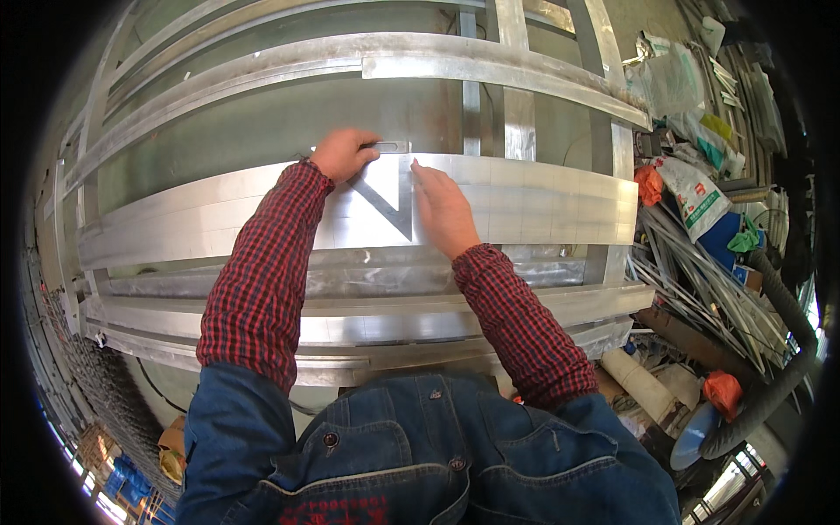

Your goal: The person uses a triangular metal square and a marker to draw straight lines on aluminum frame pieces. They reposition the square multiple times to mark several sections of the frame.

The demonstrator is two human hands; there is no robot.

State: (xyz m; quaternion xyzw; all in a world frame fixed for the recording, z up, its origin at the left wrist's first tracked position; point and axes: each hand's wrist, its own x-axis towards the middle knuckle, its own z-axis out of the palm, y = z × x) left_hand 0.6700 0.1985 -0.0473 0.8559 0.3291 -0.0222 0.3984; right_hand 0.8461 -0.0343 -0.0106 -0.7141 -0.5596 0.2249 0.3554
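Note:
A metal triangle square [405,197] lies on a wide, shiny metal sheet strip [542,197], its slotted stock against the strip's far edge. My left hand [344,156] is closed on the square at its upper left, with the fingers at the stock. My right hand [444,208] lies just right of the square's upright edge. Its fingers are pressed together and point to the far edge. A small dark tip shows at the fingertips, but what they hold is hidden. Thin lines cross the strip on both sides of the square.
Long metal bars [490,66] form a frame beyond the strip, and more rails [385,328] run on my near side. At the right are piled metal offcuts [700,293], a white bag [696,197], an orange bag [722,391] and a thick grey hose [783,297].

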